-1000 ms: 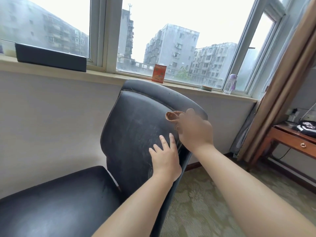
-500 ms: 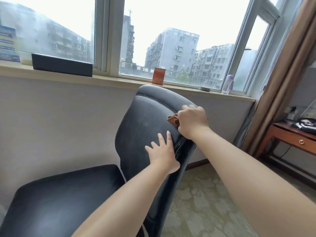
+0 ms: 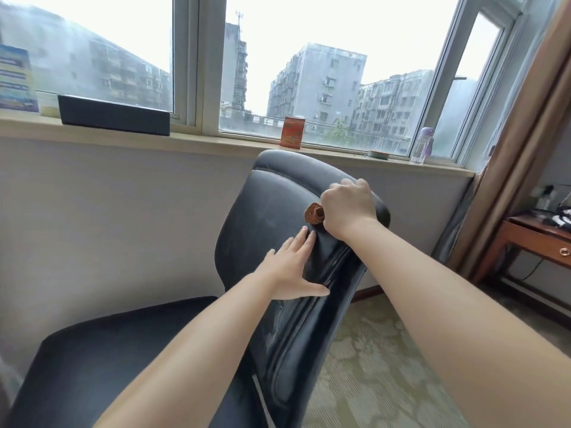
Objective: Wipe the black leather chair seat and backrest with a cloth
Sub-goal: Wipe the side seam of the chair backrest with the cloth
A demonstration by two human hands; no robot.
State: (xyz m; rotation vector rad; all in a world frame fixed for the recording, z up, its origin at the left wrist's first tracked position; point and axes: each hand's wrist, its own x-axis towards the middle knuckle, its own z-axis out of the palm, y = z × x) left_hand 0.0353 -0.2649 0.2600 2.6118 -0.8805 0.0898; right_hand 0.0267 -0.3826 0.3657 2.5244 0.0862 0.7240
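Below the window sill (image 3: pixel 216 140), the black leather chair stands with its backrest (image 3: pixel 272 217) tilted toward the wall and its seat (image 3: pixel 102 359) low at the left. The backrest panel shows grey scuffing and dull streaks; the seat looks dark and plain. The left hand (image 3: pixel 292 270) lies flat against the right edge of the backrest, fingers straight and together, bracing it. The right hand (image 3: pixel 347 208) is fisted near the upper right corner of the backrest, clamped on a rolled brown cloth (image 3: pixel 314 214) whose end protrudes toward the panel and touches the leather. Judgement: backrest wiping is in hand; the seat appears not yet attended. For a sound result, the cloth would serve better opened flat, drawn in overlapping strokes from the top edge downward, with the left hand steadying the frame against swivel.
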